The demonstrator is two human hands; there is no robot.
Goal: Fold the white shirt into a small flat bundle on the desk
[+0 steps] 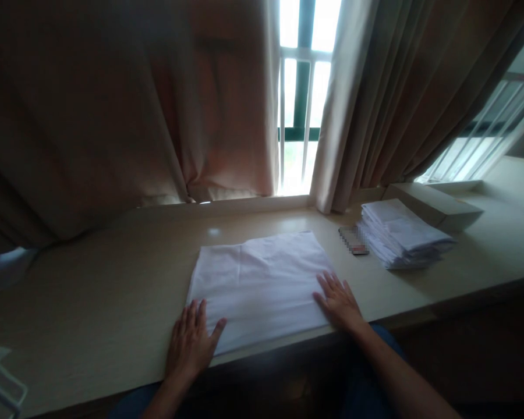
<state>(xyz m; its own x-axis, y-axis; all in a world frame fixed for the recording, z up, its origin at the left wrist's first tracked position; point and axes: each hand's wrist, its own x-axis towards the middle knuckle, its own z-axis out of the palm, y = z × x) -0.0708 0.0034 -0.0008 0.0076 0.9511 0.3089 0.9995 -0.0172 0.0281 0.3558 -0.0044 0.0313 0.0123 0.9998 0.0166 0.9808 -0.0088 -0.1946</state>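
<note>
A white cloth [266,285], folded into a broad flat rectangle, lies on the pale table in front of me. Over its near left corner rests my left hand [194,337], palm down with the fingers stretched and the thumb spread. My right hand [338,299] lies flat on the cloth's right edge, fingers apart. Neither hand grips anything. A few soft creases run across the cloth's upper half. What lies under the palms is hidden.
To the right stands a stack of folded white cloths [404,233], with a phone-like flat object [353,240], partly pixelated, beside it. Behind the stack is a pale box [434,203]. Curtains [236,116] hang along the table's back edge. A white wire-like frame [6,384] sits at lower left.
</note>
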